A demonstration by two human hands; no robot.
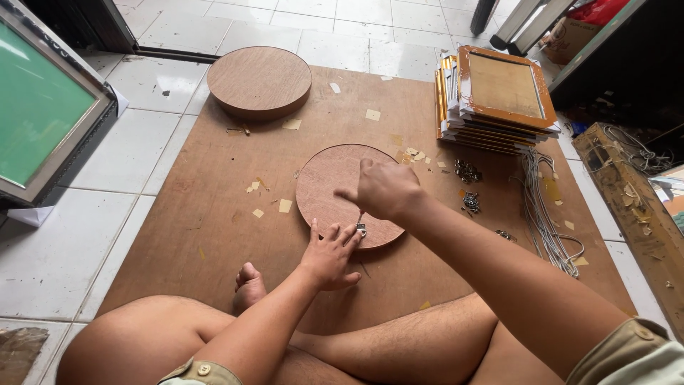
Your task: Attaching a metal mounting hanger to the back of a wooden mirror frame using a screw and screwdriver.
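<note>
Biggest risk I could see, just my read: the small metal hanger [361, 229] sat right at the near rim of the round wooden disc [343, 194], so if the tool slipped off it, the tip would land straight on the left hand [329, 255], whose fingers were pressed flat just beside that bit of hardware. The disc could also skate on the brown board [214, 214], since nothing pinned it down except that one hand, and a crooked push might send the fastener in at an angle or chip the rim. The right hand [385, 189] was clenched around a thin tool [360, 216], probably a screwdriver, though most of it was hidden under the fist so I couldn't say for sure. The left hand's fingers were spread and loose, gripping nothing, their tips touching the disc's edge around the hanger. The hanger lay between the left fingertips and the right fist, directly under the tool tip, and the disc itself sat near the middle of the board, a bit toward its near edge. A second round disc [259, 80] lay at the board's far left corner, a stack of picture frames [495, 96] at the far right, and loose hangers [467, 171] sat between the stack and the hands.
</note>
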